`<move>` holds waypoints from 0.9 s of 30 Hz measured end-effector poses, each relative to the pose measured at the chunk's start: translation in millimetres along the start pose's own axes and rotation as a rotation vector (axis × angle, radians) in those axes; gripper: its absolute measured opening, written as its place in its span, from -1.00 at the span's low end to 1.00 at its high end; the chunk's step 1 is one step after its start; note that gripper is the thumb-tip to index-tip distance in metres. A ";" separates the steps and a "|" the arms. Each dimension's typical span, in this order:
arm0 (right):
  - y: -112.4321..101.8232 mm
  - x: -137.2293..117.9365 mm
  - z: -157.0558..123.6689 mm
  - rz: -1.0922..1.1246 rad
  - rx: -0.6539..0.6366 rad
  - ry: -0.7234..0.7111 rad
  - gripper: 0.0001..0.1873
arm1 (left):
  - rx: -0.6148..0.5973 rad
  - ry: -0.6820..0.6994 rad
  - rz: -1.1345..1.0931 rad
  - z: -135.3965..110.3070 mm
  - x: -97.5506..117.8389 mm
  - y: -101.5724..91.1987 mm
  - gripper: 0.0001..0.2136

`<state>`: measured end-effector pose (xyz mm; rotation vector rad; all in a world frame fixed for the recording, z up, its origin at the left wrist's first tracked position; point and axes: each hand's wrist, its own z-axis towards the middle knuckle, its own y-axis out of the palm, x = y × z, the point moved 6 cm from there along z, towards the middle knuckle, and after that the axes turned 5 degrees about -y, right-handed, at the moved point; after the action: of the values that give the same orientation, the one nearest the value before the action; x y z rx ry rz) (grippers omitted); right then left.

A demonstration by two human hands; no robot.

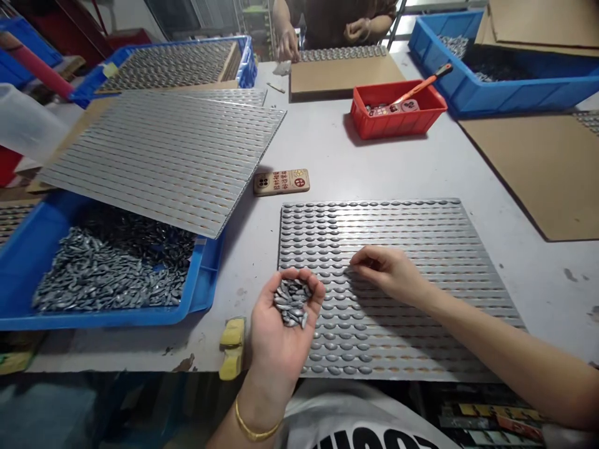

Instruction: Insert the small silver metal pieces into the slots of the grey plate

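My left hand point(283, 337) is cupped palm up around a heap of small grey spindle-shaped metal pieces point(292, 302). It hovers over the left front part of a grey grooved board point(421, 249). Rows of the same pieces point(306, 240) fill the board's left columns, and one full row runs along its far edge. My right hand point(388, 271) reaches in from the right, thumb and forefinger pinched together at the end of a middle row. A grey piece is at those fingertips, mostly covered by them.
A blue bin point(201, 280) of loose pieces stands left, another grooved board point(173, 149) resting across it. Beyond lie a phone point(281, 182), a red tray point(397, 128) and a blue crate point(505, 93). A yellow block point(233, 348) sits near the front edge. Opposite, a person point(346, 25) works.
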<state>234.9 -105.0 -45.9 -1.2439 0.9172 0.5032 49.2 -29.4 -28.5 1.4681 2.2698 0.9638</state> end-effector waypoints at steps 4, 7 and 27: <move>3.8 -3.5 4.1 -0.131 0.004 -0.051 -0.92 | 0.009 -0.062 -0.055 3.8 -3.6 -4.7 -0.83; 5.7 -6.7 4.1 -0.219 -0.013 -0.107 -0.91 | -0.015 -0.054 -0.053 4.3 -3.7 -5.7 -0.83; 7.8 -8.6 15.9 -0.361 -0.153 -0.106 -0.90 | -0.015 -0.173 -0.047 11.5 -25.7 -20.5 -0.73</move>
<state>229.1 -86.4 -42.6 -1.4698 0.5551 0.3514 52.6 -53.2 -53.7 1.4260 2.1593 0.8047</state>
